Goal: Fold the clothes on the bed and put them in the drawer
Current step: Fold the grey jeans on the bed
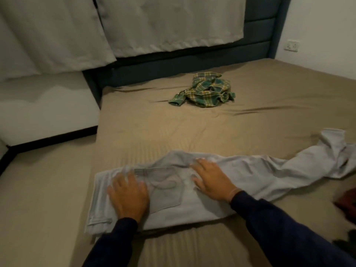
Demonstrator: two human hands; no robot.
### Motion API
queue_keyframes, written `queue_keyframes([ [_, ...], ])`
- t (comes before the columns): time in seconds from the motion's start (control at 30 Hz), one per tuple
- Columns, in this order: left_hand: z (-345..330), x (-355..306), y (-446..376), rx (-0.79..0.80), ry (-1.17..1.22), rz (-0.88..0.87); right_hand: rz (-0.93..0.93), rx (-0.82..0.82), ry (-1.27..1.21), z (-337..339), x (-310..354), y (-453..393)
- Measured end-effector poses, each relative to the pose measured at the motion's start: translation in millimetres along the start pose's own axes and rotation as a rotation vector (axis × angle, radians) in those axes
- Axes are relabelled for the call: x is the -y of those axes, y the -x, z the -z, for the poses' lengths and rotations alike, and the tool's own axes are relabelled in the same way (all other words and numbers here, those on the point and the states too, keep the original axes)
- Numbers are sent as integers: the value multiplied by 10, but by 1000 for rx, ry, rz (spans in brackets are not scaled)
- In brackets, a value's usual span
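Light grey jeans point(256, 174) lie across the near part of the bed point(154, 128), folded lengthwise, waist to the left and legs trailing off to the right. My left hand point(128, 195) presses flat on the waist end beside the back pocket. My right hand point(211, 178) lies flat on the seat of the jeans, fingers spread. A crumpled green plaid shirt point(204, 90) sits farther back on the bed, apart from both hands. No drawer is in view.
The tan sheet covers the bed. A dark blue headboard point(258, 31) and pale curtains point(77, 31) stand behind it. A white wall with a socket point(291, 46) is at the right. Dark red and black cloth point(346, 207) shows at the right edge.
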State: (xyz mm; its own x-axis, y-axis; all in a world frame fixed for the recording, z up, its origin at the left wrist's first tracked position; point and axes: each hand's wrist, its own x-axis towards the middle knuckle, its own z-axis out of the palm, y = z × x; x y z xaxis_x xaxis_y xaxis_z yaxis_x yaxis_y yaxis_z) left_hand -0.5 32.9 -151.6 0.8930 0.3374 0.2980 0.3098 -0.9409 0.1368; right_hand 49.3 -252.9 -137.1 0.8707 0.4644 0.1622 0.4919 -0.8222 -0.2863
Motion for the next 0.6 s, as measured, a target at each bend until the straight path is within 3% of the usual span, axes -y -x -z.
queue_keyframes([
  [0.1,235,582,-31,264,36,382,-93,148,49,-531,582,-76],
  [0.17,297,756,-59,334,159,524,-159,112,105,-737,677,-54],
  [0.3,365,1009,-154,414,471,493,-190,117,186,-822,710,-91],
  [0.37,380,1156,-256,469,726,578,-210,120,191,-828,779,-105],
  [0.43,454,1211,-348,633,985,677,-249,136,188,-825,857,-107],
  [0.5,576,1210,-370,785,1067,661,-273,135,181,-828,913,-102],
  [0.6,681,1197,-308,737,1167,609,-290,118,186,-830,939,-103],
])
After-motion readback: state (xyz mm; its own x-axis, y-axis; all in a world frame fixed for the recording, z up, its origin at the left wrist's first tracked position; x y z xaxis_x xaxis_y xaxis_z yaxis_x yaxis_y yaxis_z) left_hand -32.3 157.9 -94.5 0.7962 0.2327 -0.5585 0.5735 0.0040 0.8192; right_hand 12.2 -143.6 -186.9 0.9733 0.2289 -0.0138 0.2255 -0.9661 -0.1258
